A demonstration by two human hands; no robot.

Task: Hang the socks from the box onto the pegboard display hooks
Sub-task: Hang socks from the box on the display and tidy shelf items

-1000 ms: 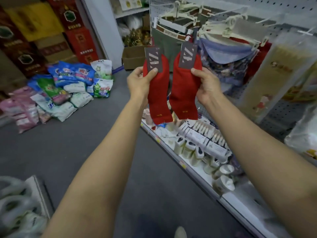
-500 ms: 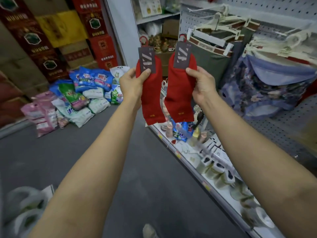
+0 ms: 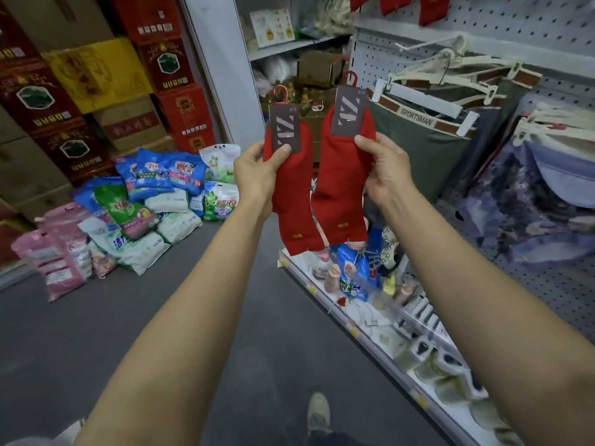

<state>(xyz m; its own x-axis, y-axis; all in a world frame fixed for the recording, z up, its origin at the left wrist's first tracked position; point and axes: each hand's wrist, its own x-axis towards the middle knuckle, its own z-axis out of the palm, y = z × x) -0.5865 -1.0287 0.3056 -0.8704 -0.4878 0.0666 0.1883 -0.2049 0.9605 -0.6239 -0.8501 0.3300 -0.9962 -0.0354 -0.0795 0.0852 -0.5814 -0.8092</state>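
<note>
I hold two red sock pairs up in front of me, side by side and apart. My left hand [image 3: 257, 170] pinches the left sock pair [image 3: 294, 204] just below its dark card label, thumb on the card. My right hand [image 3: 383, 165] pinches the right sock pair [image 3: 341, 188] the same way, a little higher. Each card carries a small red hanger hook on top. The white pegboard [image 3: 528, 24] rises at the upper right, with red socks [image 3: 431, 6] hanging along its top edge and a bare metal hook [image 3: 425, 43] below them. The box is out of view.
Underwear on white hangers [image 3: 434, 123] and patterned fabric [image 3: 531, 201] hang from the pegboard on the right. A low shelf [image 3: 370, 336] of small goods runs below. Detergent bags [image 3: 151, 201] are piled on the grey floor at left, before stacked cartons [image 3: 80, 75]. My shoe [image 3: 318, 413] shows below.
My view has swung up and left along the aisle, bringing the pegboard's top row of red socks into sight. Both hands keep holding the socks, now slightly further apart.
</note>
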